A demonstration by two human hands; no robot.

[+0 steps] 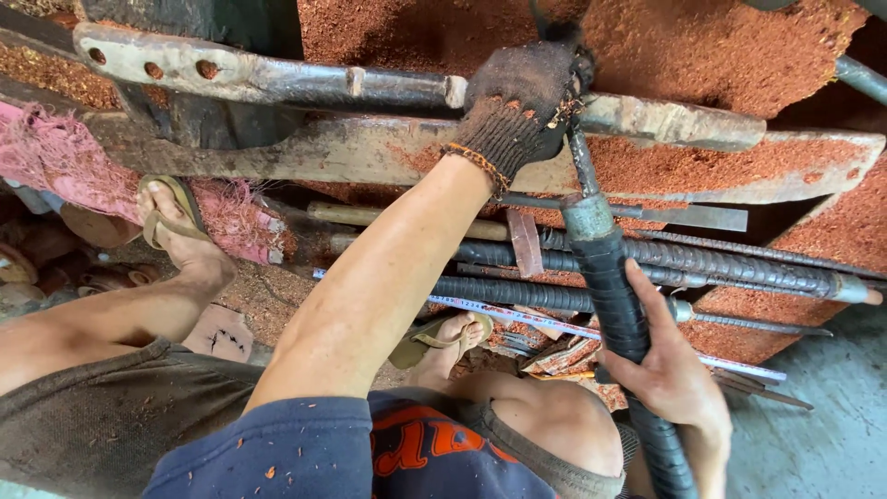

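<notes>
Head view, my entry: gloved left hand (519, 109) clenched on flat iron bar (277, 81); bare right hand (667, 370) grasping long wrapped tool (610, 286), its axis running up toward the glove.

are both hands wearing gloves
No: only the left hand wears a dark knit glove, up by the metal bar, while the right hand grips the black wrapped tool handle bare.

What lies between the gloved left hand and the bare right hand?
In the head view, the tool's shaft spans it: a thin steel rod below the left hand, then a grey collar, then the wrapped black handle the right hand grips.
</notes>
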